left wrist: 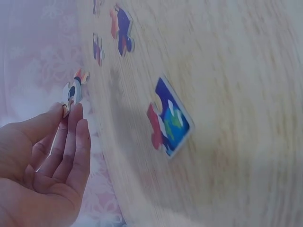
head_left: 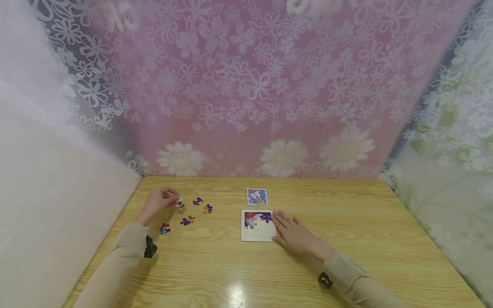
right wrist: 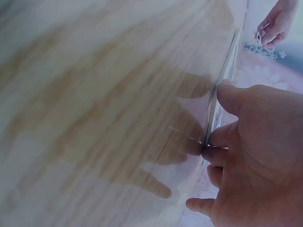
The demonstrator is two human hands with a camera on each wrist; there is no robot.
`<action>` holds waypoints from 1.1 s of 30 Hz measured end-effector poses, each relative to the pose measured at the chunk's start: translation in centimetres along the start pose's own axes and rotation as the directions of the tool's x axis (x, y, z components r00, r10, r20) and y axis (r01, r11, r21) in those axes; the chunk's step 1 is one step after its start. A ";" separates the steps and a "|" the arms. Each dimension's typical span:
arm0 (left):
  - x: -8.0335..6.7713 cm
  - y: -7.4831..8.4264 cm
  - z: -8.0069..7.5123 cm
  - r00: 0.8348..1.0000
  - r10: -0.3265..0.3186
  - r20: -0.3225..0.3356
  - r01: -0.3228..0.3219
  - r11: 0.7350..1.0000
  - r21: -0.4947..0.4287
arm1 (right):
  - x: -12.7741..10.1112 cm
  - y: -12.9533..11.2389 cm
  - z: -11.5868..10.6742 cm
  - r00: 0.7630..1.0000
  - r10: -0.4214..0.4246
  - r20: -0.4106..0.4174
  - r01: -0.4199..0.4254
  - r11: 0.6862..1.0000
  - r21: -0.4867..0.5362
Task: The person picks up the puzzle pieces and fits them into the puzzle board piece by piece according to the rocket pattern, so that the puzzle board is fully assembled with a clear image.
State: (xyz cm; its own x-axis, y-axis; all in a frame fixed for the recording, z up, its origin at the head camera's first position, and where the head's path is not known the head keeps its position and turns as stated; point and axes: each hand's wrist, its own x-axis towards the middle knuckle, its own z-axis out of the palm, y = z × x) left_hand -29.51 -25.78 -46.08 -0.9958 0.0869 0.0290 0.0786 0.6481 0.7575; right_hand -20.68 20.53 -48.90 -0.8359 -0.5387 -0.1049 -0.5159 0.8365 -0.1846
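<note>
At the left of the table my left hand (head_left: 157, 202) pinches a white jigsaw puzzle piece (left wrist: 73, 92) with a dark eye and a bit of orange, between thumb and fingertips. In the left wrist view it is raised off the wood. My right hand (head_left: 297, 236) lies on the right edge of the square puzzle board (head_left: 258, 236), fingers extended and the thumb at its lower side. Joined pieces (head_left: 252, 219) in red, white and purple fill the board's upper left and top; its lower right is bare white.
Several loose pieces lie near my left hand: a blue-and-red corner piece (head_left: 165, 229), a purple-and-orange one (head_left: 186, 221), and two more (head_left: 197, 201) farther back. Behind the board lies a small picture card (head_left: 256, 196). Flowered cloth (head_left: 246, 107) hangs around the wooden table (head_left: 215, 265).
</note>
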 end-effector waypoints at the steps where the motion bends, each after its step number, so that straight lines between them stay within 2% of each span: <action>1: 0.0 0.2 0.1 1.000 0.001 0.001 -0.001 1.000 -0.006 | 0.0 0.0 0.0 1.000 -0.001 0.001 0.001 1.000 -0.001; 8: 0.3 1.8 0.9 0.999 0.021 0.027 -0.020 0.998 -0.064 | 0.0 -0.1 -0.2 1.000 -0.002 0.000 0.002 1.000 -0.014; 16: 1.1 3.5 2.5 0.997 0.038 0.073 -0.028 0.990 -0.137 | 0.1 0.0 0.0 1.000 0.003 0.007 -0.003 1.000 -0.030; 22: 2.0 4.6 4.4 0.993 0.083 0.079 -0.074 0.991 -0.116 | 0.2 0.0 0.1 1.000 0.003 0.008 -0.003 0.999 -0.041; 26: 2.3 5.9 5.4 0.989 0.107 0.097 -0.097 0.990 -0.102 | 0.2 0.0 0.0 1.000 0.000 0.010 0.001 0.999 -0.048; 33: 2.8 8.3 7.9 0.983 0.115 0.146 -0.084 0.976 -0.199 | 0.0 -0.2 -0.2 1.000 0.006 0.011 -0.005 0.999 -0.050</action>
State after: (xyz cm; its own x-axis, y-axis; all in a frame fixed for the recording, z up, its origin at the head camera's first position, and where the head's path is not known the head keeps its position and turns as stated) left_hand -31.27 -14.21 -44.83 -0.9626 0.2703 0.0201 0.1515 0.4749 0.8669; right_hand -20.64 20.39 -48.71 -0.8368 -0.5350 -0.1166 -0.5204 0.8433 -0.1346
